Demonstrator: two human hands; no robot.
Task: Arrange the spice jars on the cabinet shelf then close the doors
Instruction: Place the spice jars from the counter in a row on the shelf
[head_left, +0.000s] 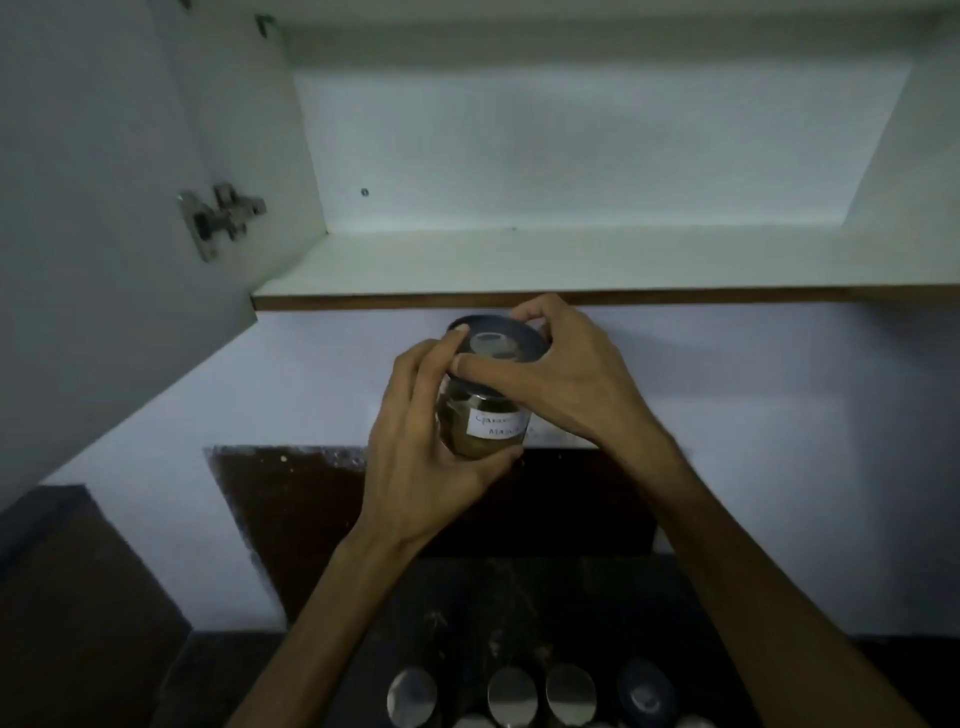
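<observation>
A glass spice jar (485, 426) with a dark lid and a white handwritten label hangs in mid-air just below the shelf's front edge. My left hand (421, 441) wraps around the jar's body from the left. My right hand (566, 374) grips the lid from the right, fingers curled over its rim. The white cabinet shelf (519, 260) above holds nothing that I can see. Several more jars (511, 696) with metal and dark lids stand on the dark counter at the bottom.
The left cabinet door (104, 208) stands open, its hinge (218, 218) showing. The cabinet's right side wall (904, 130) is in view. A pale wall (727, 519) runs below the shelf, with a dark brown panel (291, 504) behind the counter.
</observation>
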